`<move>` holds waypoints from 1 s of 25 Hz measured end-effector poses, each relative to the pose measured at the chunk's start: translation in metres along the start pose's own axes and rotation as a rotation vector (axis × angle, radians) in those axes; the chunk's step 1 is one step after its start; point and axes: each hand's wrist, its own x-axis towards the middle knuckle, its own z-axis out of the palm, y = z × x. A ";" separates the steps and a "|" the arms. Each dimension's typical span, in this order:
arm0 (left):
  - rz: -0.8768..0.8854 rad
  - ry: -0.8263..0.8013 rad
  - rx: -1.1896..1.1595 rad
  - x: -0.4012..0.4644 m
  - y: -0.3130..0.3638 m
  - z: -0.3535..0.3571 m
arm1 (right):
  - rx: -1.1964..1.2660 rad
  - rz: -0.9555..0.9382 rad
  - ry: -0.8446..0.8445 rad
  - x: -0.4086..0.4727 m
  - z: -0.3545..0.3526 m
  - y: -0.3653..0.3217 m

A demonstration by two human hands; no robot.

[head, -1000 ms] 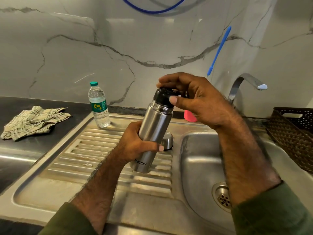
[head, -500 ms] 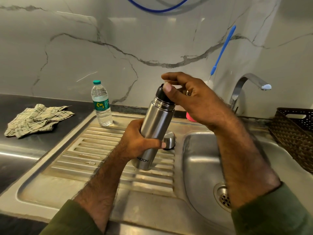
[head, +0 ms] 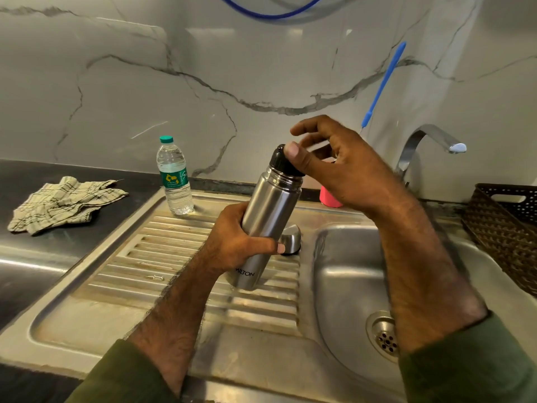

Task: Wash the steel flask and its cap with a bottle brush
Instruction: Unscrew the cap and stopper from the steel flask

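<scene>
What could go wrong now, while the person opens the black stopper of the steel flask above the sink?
1. The left hand alone holds the tilted steel flask; that grip may slip and the flask drop onto the drainboard.
2. The right hand touches the black stopper only with fingertips; loosened, it might fall.

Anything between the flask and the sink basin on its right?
Nothing visible blocks it. The left hand holds the steel flask over the drainboard, right hand at its black stopper. The steel cap sits just behind, short of the basin.
</scene>
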 end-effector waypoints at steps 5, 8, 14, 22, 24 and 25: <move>-0.012 -0.006 0.004 0.001 -0.003 -0.001 | -0.149 -0.051 -0.003 0.001 0.005 0.003; -0.027 0.006 0.007 0.001 -0.004 -0.002 | -0.061 -0.099 -0.163 -0.001 -0.006 0.005; -0.013 -0.033 0.045 0.001 -0.004 0.000 | -0.196 -0.017 0.016 0.001 0.007 0.002; -0.010 0.018 0.053 0.002 -0.005 -0.018 | 0.125 -0.185 0.151 0.000 0.013 -0.005; -0.032 0.052 0.065 0.002 -0.008 -0.025 | 0.208 -0.201 0.228 0.002 0.005 -0.005; -0.044 0.073 0.068 0.002 -0.010 -0.028 | 0.217 -0.183 0.250 0.003 0.001 -0.004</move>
